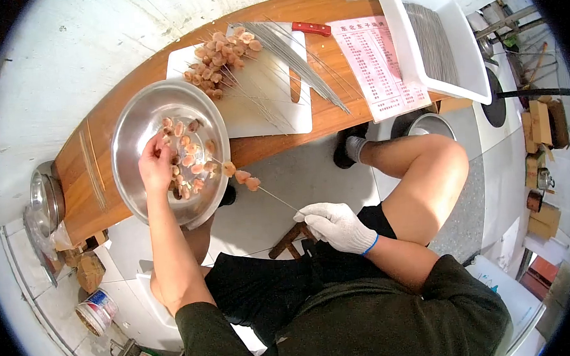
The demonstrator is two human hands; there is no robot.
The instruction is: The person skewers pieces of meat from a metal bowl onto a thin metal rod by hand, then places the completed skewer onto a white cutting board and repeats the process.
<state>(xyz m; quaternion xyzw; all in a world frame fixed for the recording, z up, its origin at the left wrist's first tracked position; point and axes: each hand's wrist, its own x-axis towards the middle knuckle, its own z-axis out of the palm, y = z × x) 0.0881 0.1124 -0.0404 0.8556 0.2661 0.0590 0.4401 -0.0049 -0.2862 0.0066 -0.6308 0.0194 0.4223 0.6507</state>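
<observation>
My bare left hand (155,161) is inside a steel bowl (125,132), fingers curled together against small pale pink meat pieces (189,146). Whether a piece is pinched in those fingers is hidden. On my right hand (340,227) is a white knitted glove with a blue cuff. It is shut on the end of a thin metal skewer (277,198), which slants up and left to the bowl's rim. A few meat pieces (247,179) are threaded along the skewer's far part.
Loaded skewers (220,56) are piled on a white cutting board (273,94), beside bare skewers (297,63). A red-handled knife (312,28), a pink printed sheet (373,68) and a white bin (411,46) of skewers lie right on the wooden table (257,149). My knees are below its edge.
</observation>
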